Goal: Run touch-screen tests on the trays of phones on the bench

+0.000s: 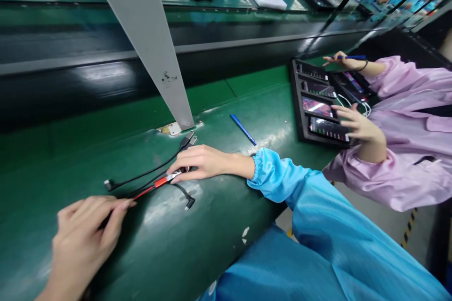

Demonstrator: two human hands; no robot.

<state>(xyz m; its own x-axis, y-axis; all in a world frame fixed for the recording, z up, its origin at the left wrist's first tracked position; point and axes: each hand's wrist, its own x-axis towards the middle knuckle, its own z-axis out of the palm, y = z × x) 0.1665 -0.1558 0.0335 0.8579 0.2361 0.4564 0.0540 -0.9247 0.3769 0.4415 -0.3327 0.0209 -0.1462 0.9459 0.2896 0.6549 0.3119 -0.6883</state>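
At lower left, my left hand (pixel 88 230) is closed, thumb and forefinger pinching the end of a thin red cable (pixel 145 191). The cable runs to a red plug (pixel 160 182) with a silvery tip, where the fingers of my right hand (pixel 205 162) are closed. Beside it on the green bench lie black cables (pixel 150 169), partly under my right hand. One has an angled plug (pixel 108 184) at its left end; another angled plug (pixel 189 203) lies below my right fingers. Behind the hand, dark connectors (pixel 187 139) with metal loops stick out.
A blue pen (pixel 243 129) lies beyond my right wrist. A grey post (pixel 151 42) rises from the bench (pixel 226 235). At right, a co-worker in a pink smock (pixel 420 103) reaches over a black tray (pixel 302 122) holding several phones. A dark conveyor channel (pixel 106 75) runs behind.
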